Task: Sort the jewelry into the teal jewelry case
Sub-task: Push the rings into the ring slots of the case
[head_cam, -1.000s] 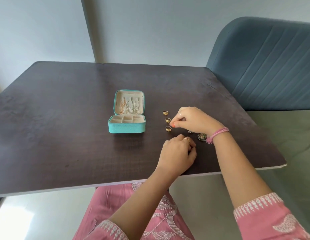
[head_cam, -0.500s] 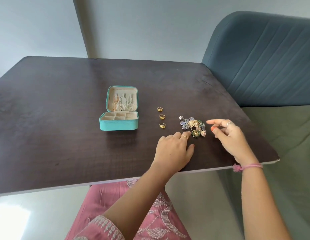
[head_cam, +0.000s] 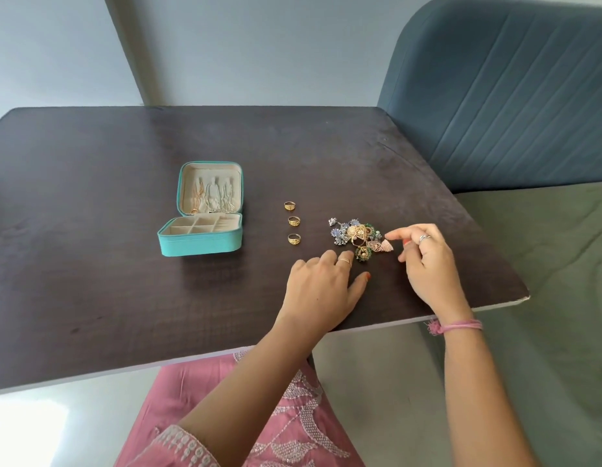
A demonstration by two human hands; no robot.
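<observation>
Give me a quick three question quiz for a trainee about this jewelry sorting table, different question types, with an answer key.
1. True or false: the teal jewelry case stands open on the dark wooden table.
2. How many loose gold rings lie in a column between the case and the tangled heap of colourful earrings?
3. Multiple choice: the right hand is
A. inside the case
B. reaching its fingers toward the pink end of the heap
C. gripping a gold ring

Key
1. True; chains hang in its lid.
2. Three.
3. B. The left hand rests on the table near the heap.
</observation>
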